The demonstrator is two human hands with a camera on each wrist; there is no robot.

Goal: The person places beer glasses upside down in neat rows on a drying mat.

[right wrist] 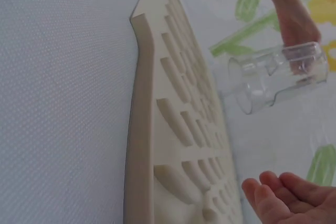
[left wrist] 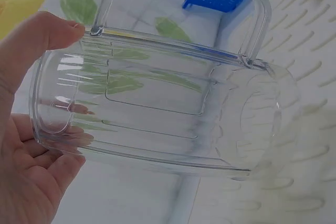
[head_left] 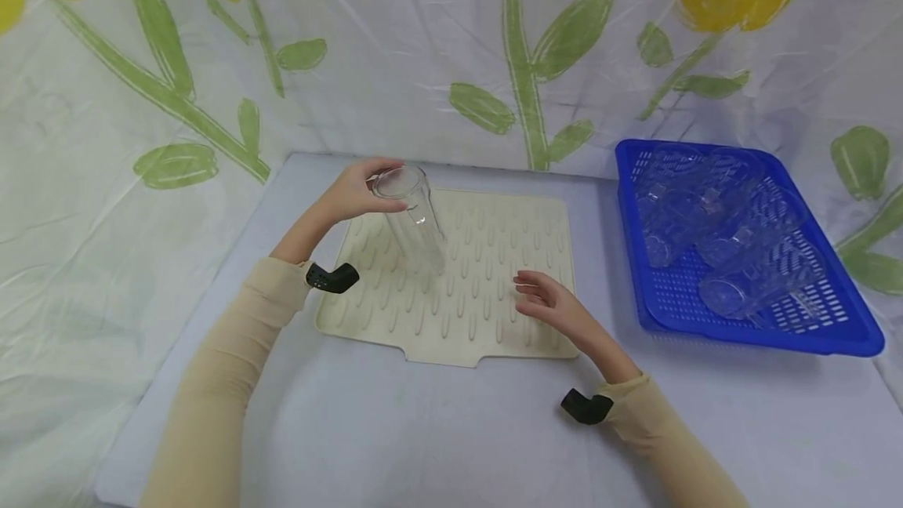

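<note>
My left hand [head_left: 353,194] grips a tall clear mug [head_left: 416,226] by its upper end, thumb on one side and fingers on the other. Its large clear handle [left wrist: 262,22] shows in the left wrist view. The mug leans a little, its lower end over the left half of a cream ridged drying mat [head_left: 440,355]. In the right wrist view, the same mug stands off from the mat's surface. Holding nothing, my right hand [head_left: 550,304] hovers over the right side of the mat with its fingers loosely bent.
A blue perforated basket [head_left: 762,342] stands on the right of the table, with several clear mugs [head_left: 734,288] lying in it. Behind the white table [head_left: 423,429] hangs a white curtain [head_left: 395,61] with yellow flowers and green leaves.
</note>
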